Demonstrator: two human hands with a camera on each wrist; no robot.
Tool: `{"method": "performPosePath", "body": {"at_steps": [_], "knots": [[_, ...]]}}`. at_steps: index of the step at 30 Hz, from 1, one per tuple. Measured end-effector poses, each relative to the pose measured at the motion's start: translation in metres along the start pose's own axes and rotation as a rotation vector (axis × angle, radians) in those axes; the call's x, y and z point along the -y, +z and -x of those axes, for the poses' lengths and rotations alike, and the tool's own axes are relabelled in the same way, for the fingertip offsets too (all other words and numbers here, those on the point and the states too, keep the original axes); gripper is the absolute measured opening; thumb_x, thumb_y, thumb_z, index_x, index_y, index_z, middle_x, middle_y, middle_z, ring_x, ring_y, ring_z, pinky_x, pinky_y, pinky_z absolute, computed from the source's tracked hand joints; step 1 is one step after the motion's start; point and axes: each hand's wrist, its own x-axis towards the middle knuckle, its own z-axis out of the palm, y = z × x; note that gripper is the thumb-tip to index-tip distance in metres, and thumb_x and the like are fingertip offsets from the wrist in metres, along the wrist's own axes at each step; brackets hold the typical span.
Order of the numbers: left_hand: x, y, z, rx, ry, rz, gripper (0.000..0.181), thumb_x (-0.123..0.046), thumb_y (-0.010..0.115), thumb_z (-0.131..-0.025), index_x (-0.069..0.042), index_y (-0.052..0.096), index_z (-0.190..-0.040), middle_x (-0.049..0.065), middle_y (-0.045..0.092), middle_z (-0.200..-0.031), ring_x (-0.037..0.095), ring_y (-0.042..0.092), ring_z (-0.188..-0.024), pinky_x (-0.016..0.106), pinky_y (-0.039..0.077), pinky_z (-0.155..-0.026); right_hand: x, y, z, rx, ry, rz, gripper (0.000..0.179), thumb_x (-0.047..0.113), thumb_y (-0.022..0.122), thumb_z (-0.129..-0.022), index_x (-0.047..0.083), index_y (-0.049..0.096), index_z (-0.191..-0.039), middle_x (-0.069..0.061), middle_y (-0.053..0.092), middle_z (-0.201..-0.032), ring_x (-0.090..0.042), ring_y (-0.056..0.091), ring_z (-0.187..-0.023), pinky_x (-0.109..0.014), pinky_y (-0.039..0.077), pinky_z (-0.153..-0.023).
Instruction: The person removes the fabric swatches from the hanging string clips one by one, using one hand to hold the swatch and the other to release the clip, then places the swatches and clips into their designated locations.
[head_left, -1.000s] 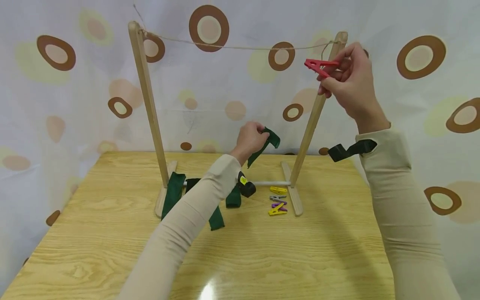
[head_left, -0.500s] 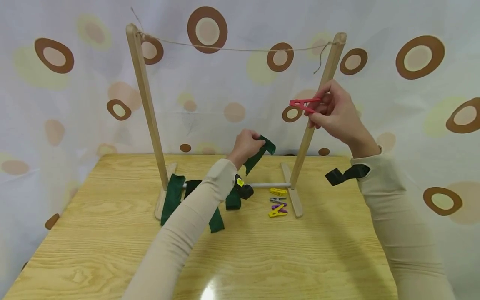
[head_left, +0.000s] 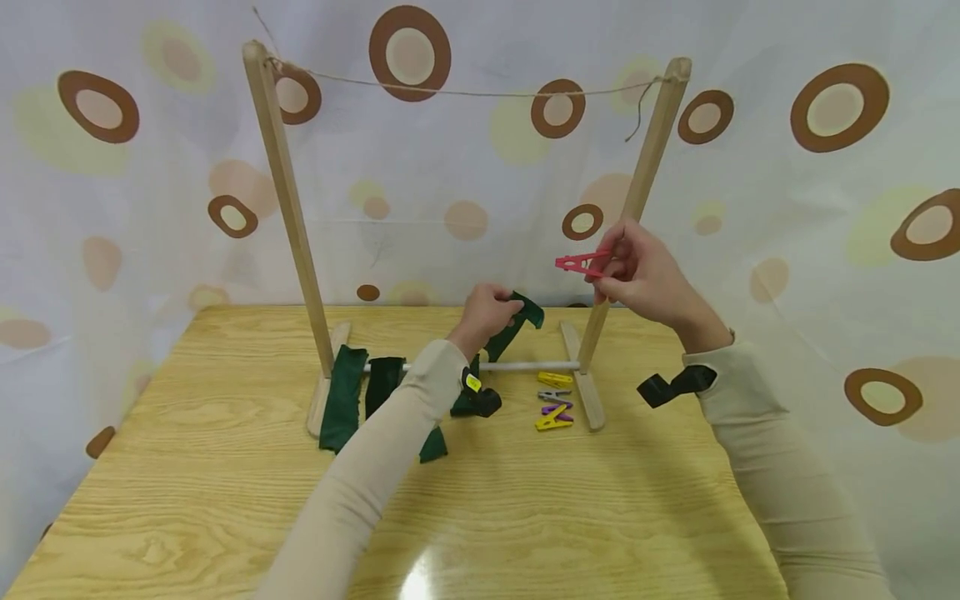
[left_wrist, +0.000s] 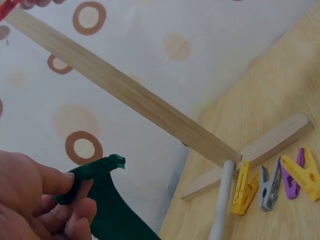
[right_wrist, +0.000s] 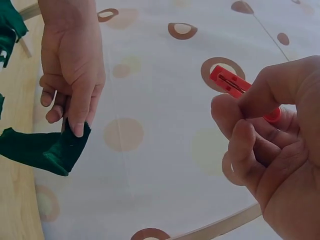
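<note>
My left hand (head_left: 486,317) pinches a dark green cloth strip (head_left: 507,335) between thumb and fingers, above the rack's low bar. In the left wrist view the strip (left_wrist: 117,207) hangs down from the grip with a short end folded over. Up and to the right, my right hand (head_left: 637,271) holds a red clothespin (head_left: 576,263) by its handle ends, its nose pointing left. The right wrist view shows the same clothespin (right_wrist: 229,82) partly covered by the fingers. A thin string (head_left: 465,93) runs between the tops of two wooden posts, well above both hands.
Yellow, grey and purple clothespins (head_left: 555,398) lie near the right foot (head_left: 591,404) of the rack. More green strips (head_left: 343,400) drape over the low white bar (head_left: 532,367) and the left foot, partly behind my left sleeve. The right post (head_left: 648,167) stands behind my right hand.
My right hand has come down and left with the red clothespin, from near the right post's top. My left hand has sunk a little with the green strip.
</note>
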Motion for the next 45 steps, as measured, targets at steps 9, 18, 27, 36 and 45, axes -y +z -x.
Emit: {"method": "performPosePath", "body": {"at_steps": [9, 18, 27, 36, 45], "knots": [[0.016, 0.004, 0.007, 0.013, -0.007, 0.032, 0.033, -0.013, 0.060, -0.096, 0.003, 0.059, -0.124, 0.019, 0.061, -0.123, 0.023, 0.063, -0.081, 0.040, 0.051, -0.092, -0.008, 0.009, 0.010, 0.009, 0.062, 0.005, 0.021, -0.017, 0.055, -0.083, -0.007, 0.046, -0.100, -0.002, 0.061, -0.075, -0.019, 0.064, -0.055, -0.023, 0.053, -0.054], [0.037, 0.003, 0.018, 0.041, -0.061, 0.053, 0.040, -0.016, 0.060, -0.096, 0.002, 0.055, -0.132, 0.018, 0.059, -0.127, 0.019, 0.061, -0.080, 0.032, 0.050, -0.081, -0.022, 0.017, 0.025, 0.034, 0.152, 0.003, 0.020, -0.015, 0.054, -0.084, -0.006, 0.047, -0.101, 0.000, 0.062, -0.076, -0.015, 0.063, -0.057, -0.025, 0.051, -0.052], [0.055, 0.006, 0.034, 0.066, -0.096, 0.119, 0.043, -0.013, 0.058, -0.097, 0.004, 0.050, -0.135, 0.021, 0.055, -0.133, 0.039, 0.060, -0.108, 0.045, 0.049, -0.094, -0.037, 0.031, 0.043, 0.055, 0.214, -0.042, 0.020, -0.013, 0.057, -0.086, -0.006, 0.047, -0.102, -0.011, 0.061, -0.079, -0.017, 0.063, -0.059, -0.027, 0.050, -0.052], [0.079, 0.004, 0.045, 0.114, -0.115, 0.087, 0.043, -0.014, 0.057, -0.097, 0.004, 0.049, -0.136, 0.021, 0.055, -0.131, 0.040, 0.060, -0.107, 0.046, 0.048, -0.093, -0.052, 0.047, 0.060, 0.074, 0.267, -0.103, 0.022, -0.015, 0.054, -0.085, -0.007, 0.045, -0.103, -0.012, 0.061, -0.080, -0.022, 0.065, -0.059, -0.027, 0.051, -0.054], [0.100, 0.004, 0.057, 0.110, -0.140, 0.065, 0.040, -0.015, 0.059, -0.096, 0.002, 0.054, -0.132, 0.018, 0.062, -0.123, 0.029, 0.066, -0.092, 0.031, 0.051, -0.075, -0.066, 0.066, 0.080, 0.097, 0.303, -0.075, 0.024, -0.015, 0.053, -0.084, -0.008, 0.044, -0.104, -0.027, 0.057, -0.086, -0.022, 0.062, -0.059, -0.030, 0.054, -0.056]]}}
